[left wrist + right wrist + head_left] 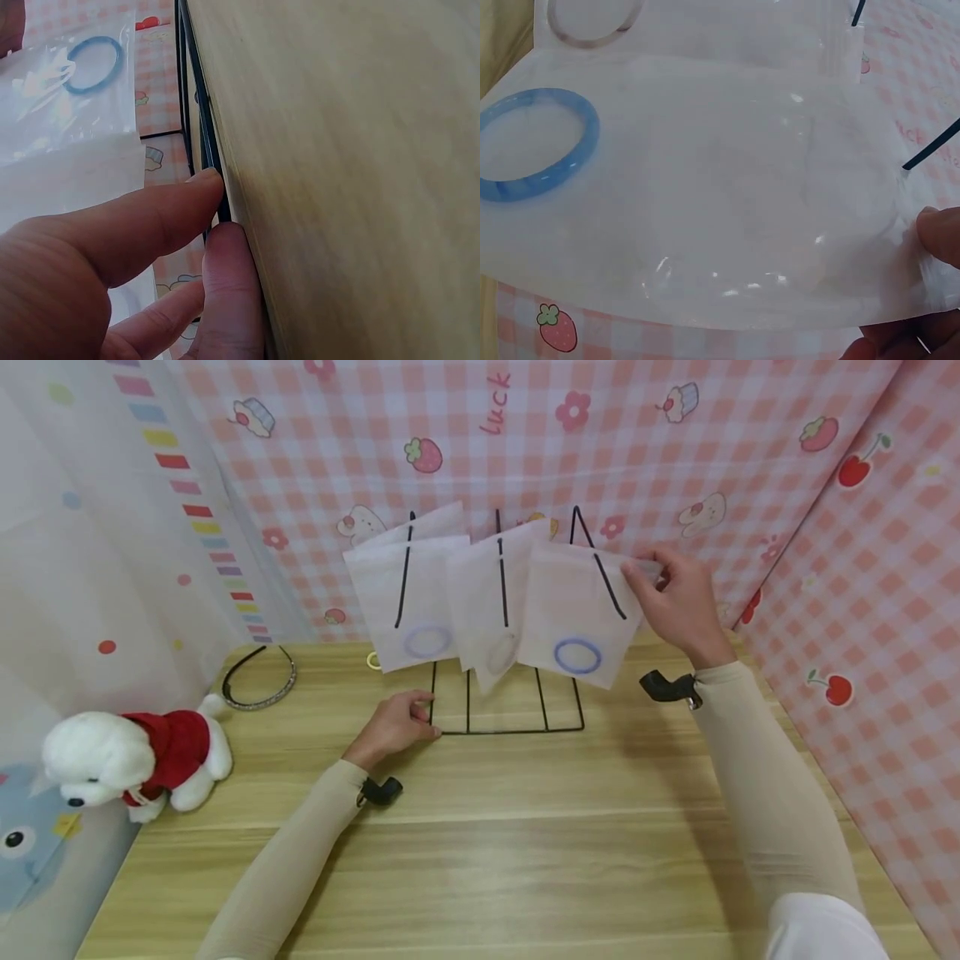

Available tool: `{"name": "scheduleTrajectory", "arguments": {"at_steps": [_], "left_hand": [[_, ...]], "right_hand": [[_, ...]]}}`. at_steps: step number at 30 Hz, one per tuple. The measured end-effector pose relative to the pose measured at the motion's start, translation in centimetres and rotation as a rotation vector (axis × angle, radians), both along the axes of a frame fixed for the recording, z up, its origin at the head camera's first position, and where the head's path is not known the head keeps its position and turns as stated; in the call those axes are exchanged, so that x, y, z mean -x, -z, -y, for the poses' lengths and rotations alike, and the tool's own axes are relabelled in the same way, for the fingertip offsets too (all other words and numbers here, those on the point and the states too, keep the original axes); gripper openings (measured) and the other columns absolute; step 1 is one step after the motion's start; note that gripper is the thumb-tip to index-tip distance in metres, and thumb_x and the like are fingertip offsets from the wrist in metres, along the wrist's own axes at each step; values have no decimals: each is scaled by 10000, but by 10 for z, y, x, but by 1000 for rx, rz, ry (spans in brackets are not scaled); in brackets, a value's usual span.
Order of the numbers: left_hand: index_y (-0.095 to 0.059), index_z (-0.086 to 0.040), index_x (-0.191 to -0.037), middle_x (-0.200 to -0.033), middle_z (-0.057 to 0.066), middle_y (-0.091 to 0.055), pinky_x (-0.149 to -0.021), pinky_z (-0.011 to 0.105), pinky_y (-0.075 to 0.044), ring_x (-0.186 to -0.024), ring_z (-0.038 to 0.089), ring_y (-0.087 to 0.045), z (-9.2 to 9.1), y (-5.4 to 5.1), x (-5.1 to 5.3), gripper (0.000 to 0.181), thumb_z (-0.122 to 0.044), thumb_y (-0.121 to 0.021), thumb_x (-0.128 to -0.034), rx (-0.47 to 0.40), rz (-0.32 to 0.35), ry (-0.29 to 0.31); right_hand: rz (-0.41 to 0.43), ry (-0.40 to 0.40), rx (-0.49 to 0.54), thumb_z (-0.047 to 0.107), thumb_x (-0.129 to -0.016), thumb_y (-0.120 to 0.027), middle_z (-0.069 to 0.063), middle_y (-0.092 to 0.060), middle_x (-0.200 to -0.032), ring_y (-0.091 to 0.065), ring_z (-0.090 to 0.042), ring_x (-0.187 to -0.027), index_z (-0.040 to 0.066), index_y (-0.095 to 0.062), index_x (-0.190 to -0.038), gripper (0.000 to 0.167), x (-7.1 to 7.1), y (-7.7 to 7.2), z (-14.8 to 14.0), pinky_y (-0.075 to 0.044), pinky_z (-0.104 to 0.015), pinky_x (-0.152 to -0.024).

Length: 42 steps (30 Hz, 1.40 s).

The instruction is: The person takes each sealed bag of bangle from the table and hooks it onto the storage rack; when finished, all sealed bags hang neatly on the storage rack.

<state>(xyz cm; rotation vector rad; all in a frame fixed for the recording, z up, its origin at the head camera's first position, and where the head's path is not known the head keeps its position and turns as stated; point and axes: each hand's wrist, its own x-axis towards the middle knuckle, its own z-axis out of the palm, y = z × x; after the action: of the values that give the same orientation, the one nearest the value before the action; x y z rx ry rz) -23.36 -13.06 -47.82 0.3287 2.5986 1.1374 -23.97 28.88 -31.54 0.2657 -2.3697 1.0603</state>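
My right hand (678, 602) pinches the upper right corner of a translucent plastic bag (573, 606) that hangs on the right prong of a black wire rack (510, 732). A blue bangle (591, 135) lies low inside that bag. My left hand (393, 724) pinches the left side of the rack's base between thumb and index finger, close to the tabletop. On the middle prong hangs another bag (480, 577) with a pale bangle. Bags on the left prong overlap; the front bag (408, 597) has a lavender-blue bangle, while the contents of the one behind are hidden.
A white plush dog (180, 743) in red clothing sits at the table's left, with a sparkly black headband (262, 702) behind it. A small yellow ring (369, 661) lies partly behind the left bags. Pink checked cloth (480, 460) covers the back and right walls around the wooden table (487, 843).
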Motion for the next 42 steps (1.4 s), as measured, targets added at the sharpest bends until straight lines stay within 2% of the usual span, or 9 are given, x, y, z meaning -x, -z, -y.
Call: {"name": "scheduleTrajectory", "arguments": {"at_steps": [3,9,14,19,25,30,33,36,42], "left_hand": [[-587,-73,-1489,-1100,117,-713,-859,370,-516,-970,237,-653,0,1,0,673,-213,-850,-885,3,3,0],[-590,-65,-1485,-1076,109,-710,-829,350,-511,-944,228,-647,1,1,0,668,-205,-849,-885,0,3,0],[-596,-63,-1480,-1077,120,-715,-842,352,-514,-947,232,-653,0,1,-1,666,-198,-853,-881,-7,2,2],[-593,-68,-1484,-1087,123,-715,-868,374,-520,-962,236,-657,-1,3,1,667,-199,-854,-884,-6,5,2],[-596,-71,-1482,-1094,120,-722,-877,379,-526,-973,236,-664,-2,3,2,667,-214,-852,-883,-4,2,8],[-596,-75,-1488,-1106,122,-731,-891,387,-530,-994,246,-672,-3,3,2,676,-217,-850,-878,-1,-3,7],[-593,-77,-1492,-1114,126,-731,-898,396,-532,-1002,251,-674,-3,3,2,679,-219,-849,-879,0,-1,8],[-591,-76,-1493,-1119,127,-731,-903,403,-534,-1005,252,-673,-2,3,3,678,-222,-847,-883,1,-1,8],[-582,-76,-1502,-1133,132,-729,-908,401,-533,-1015,256,-672,1,5,6,671,-230,-833,-899,3,1,8]], "right_hand": [[-2,6,-5,348,-1055,-652,-118,-734,-1012,-556,-110,-606,39,-754,-1139,336,9,0,2,-414,-170,-504],[-27,15,24,358,-1054,-654,-44,-709,-947,-509,-135,-589,54,-768,-1098,328,22,2,4,-391,-205,-521],[-24,5,70,355,-1047,-669,-41,-715,-974,-576,-144,-666,56,-770,-1089,319,24,5,3,-435,-192,-568],[5,-15,106,356,-1041,-675,-65,-715,-1107,-627,-105,-785,59,-749,-1169,332,21,6,1,-496,-157,-645],[50,-5,136,328,-1041,-673,-33,-688,-1172,-656,-70,-864,75,-684,-1299,361,14,7,-4,-519,-157,-712],[32,3,166,268,-1033,-683,42,-658,-1048,-609,-77,-874,90,-659,-1360,373,3,9,-7,-491,-163,-740],[-15,13,233,214,-1014,-695,78,-642,-1060,-612,-75,-937,92,-665,-1358,366,-7,9,-8,-491,-179,-771],[-54,2,302,186,-1009,-695,55,-664,-1190,-636,-72,-1051,79,-673,-1340,349,-16,7,-10,-502,-192,-831],[-63,-57,414,171,-1014,-699,-30,-700,-1195,-669,-121,-1042,48,-699,-1268,283,-39,5,-10,-528,-207,-844]]}}
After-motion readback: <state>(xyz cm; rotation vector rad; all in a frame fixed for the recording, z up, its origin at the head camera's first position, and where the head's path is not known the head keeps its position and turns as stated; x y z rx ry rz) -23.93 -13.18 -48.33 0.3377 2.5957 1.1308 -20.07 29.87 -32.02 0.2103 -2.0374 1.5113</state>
